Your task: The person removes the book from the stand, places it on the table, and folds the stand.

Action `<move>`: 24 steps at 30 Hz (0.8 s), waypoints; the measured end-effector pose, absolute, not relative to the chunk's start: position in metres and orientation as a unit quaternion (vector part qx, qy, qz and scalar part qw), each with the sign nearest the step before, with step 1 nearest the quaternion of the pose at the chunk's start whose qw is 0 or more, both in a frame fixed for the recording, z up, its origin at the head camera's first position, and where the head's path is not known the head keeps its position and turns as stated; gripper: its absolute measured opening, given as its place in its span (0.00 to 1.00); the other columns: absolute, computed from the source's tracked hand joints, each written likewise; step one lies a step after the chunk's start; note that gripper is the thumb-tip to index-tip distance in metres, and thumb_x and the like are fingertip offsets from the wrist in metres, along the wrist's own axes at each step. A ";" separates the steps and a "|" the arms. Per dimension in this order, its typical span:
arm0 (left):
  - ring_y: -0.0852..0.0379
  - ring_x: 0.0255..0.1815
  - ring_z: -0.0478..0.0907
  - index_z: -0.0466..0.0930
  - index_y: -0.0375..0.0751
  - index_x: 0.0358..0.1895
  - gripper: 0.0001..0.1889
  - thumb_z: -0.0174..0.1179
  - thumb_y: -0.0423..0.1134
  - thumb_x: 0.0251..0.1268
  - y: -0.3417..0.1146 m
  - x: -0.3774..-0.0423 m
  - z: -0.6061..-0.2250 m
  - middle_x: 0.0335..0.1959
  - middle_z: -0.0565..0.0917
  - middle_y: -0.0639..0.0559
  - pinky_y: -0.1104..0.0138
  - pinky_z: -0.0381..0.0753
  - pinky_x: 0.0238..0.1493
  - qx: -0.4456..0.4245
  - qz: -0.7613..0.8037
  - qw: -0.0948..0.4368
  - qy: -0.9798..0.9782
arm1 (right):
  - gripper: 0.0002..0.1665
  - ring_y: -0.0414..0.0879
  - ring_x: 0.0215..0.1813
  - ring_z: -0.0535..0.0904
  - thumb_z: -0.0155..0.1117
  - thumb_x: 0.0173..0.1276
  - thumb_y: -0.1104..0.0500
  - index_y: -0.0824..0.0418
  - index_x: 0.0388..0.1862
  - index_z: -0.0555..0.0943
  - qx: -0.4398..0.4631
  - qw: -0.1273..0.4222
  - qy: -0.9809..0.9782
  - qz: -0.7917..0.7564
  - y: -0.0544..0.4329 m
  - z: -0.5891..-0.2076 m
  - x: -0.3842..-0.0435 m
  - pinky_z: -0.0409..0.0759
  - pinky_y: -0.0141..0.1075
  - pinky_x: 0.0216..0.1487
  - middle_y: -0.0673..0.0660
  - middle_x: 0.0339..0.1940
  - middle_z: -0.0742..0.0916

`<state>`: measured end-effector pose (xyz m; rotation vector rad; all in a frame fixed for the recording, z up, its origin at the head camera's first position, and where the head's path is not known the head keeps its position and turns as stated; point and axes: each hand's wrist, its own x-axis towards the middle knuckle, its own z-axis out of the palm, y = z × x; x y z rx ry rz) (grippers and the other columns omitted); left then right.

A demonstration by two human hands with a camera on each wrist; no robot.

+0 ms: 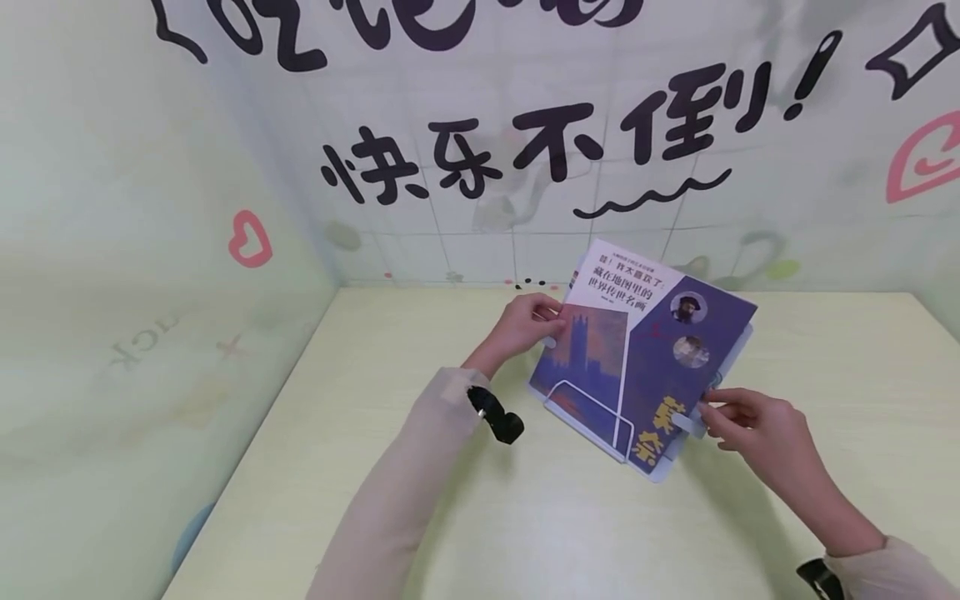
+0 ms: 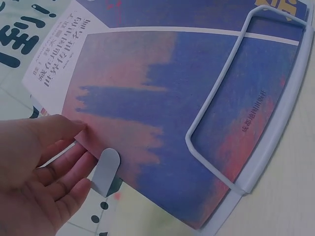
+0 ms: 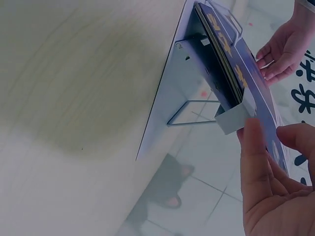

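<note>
A blue-and-white picture book [image 1: 592,275] leans on a pale metal book stand [image 1: 585,429], with a wire loop [image 2: 216,88] across its lower front. My left hand [image 1: 525,321] pinches the book's left edge, thumb on the cover, beside a rounded side tab [image 2: 107,169] of the stand. At the right edge, my right hand [image 1: 761,425] holds the book between thumb and fingers, close to the right side tab [image 3: 234,118]. The right wrist view shows the stand's base plate [image 3: 170,88] and wire prop [image 3: 194,123] behind the book.
The stand is on a pale wooden table [image 1: 375,375]. Behind the table rises a printed wall [image 1: 465,225] with dark lettering, and another wall [image 1: 112,275] stands at the left. A black strap [image 1: 495,412] circles my left wrist.
</note>
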<state>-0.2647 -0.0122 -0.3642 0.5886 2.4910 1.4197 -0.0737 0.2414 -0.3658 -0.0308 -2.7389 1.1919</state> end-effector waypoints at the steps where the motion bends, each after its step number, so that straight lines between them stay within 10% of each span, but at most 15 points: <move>1: 0.55 0.34 0.78 0.78 0.34 0.47 0.13 0.61 0.33 0.59 -0.011 -0.266 -0.364 0.35 0.82 0.45 0.70 0.77 0.34 0.203 0.482 0.108 0.846 | 0.22 0.41 0.24 0.81 0.59 0.66 0.56 0.74 0.48 0.76 -0.012 0.076 -0.913 0.401 0.240 -0.366 -0.074 0.79 0.31 0.22 0.59 0.27 0.85; 24: 0.57 0.31 0.77 0.77 0.28 0.43 0.10 0.59 0.30 0.60 -0.004 -0.278 -0.363 0.36 0.82 0.39 0.71 0.77 0.31 0.169 0.567 0.104 0.799 | 0.20 0.32 0.26 0.81 0.62 0.64 0.58 0.77 0.43 0.78 -0.050 0.107 -0.881 0.457 0.237 -0.361 -0.084 0.79 0.26 0.27 0.65 0.31 0.86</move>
